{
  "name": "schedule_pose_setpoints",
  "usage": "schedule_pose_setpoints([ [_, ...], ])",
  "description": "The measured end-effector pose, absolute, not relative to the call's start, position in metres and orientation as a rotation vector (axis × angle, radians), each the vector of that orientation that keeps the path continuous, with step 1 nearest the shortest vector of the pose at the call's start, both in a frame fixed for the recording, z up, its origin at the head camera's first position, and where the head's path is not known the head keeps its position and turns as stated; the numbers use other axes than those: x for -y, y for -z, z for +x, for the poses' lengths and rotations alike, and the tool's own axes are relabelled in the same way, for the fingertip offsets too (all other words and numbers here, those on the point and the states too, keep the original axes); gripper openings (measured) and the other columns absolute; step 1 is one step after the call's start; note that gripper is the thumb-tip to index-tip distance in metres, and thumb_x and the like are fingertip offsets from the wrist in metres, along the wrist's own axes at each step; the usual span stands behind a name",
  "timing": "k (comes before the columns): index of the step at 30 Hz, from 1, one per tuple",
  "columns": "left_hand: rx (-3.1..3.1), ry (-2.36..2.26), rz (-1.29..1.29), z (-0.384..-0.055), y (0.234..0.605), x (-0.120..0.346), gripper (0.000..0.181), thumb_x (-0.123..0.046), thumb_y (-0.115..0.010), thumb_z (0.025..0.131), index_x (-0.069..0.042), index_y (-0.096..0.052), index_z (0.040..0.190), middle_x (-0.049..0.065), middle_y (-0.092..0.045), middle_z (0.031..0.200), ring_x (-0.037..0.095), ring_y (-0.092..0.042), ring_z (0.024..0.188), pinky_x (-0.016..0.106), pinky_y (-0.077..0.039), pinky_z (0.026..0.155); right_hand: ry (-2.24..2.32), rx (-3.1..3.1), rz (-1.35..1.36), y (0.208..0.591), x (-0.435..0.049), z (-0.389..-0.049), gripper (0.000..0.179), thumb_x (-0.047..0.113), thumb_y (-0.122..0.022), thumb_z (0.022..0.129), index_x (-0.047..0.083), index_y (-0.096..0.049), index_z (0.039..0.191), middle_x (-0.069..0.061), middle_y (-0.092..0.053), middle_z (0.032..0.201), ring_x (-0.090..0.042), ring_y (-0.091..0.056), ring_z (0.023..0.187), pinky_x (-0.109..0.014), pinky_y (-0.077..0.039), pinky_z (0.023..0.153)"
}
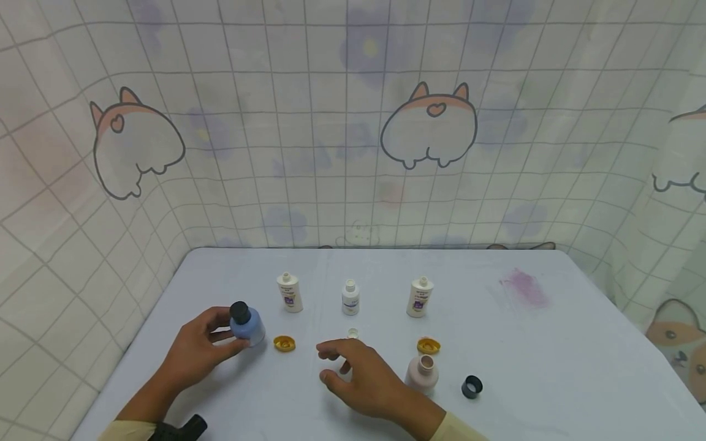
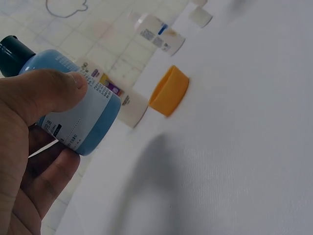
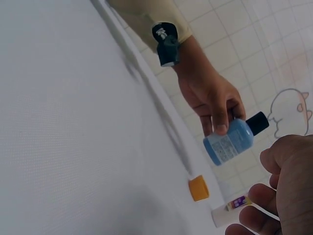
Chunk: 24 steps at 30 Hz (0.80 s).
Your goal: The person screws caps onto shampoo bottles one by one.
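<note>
Head view: blue bottle (image 1: 251,329) clamped between left fingers (image 1: 217,315); right fingers (image 1: 339,347) apart.

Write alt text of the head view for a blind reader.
A left hand holds a blue bottle while the empty right hand hovers over a white table. Three white bottles stand in a row farther back; nearer are two yellow caps, a pale pink bottle and a black cap.

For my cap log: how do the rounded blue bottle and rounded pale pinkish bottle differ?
The rounded blue bottle wears a black cap; the pinkish bottle is uncapped. The left hand holds the blue bottle; the pinkish bottle stands on the white table. Both are rounded.
</note>
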<state>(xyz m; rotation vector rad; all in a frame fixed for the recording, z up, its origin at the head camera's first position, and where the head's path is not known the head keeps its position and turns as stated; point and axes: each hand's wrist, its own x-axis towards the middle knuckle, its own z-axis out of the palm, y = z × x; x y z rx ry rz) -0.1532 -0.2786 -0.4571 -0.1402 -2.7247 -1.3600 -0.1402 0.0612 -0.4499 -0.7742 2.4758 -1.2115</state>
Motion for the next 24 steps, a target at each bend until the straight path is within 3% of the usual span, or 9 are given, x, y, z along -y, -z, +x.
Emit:
schedule_pose_setpoints([
  [24,2.761,1.335,0.015,-0.166,0.473,0.304,0.075,-0.037,-0.09,0.079,-0.001,-0.054,0.134,0.025,-0.062,0.131,0.037,-0.067,0.115,0.028,-0.06,0.086,1.222,-2.478,-0.8,0.45,-0.067,-0.139,0.041,0.033,-0.067,0.102,0.019,-0.059,0.139,0.008,-0.066,0.127,-0.001,-0.059,0.096,-0.03,-0.056,0.085],
])
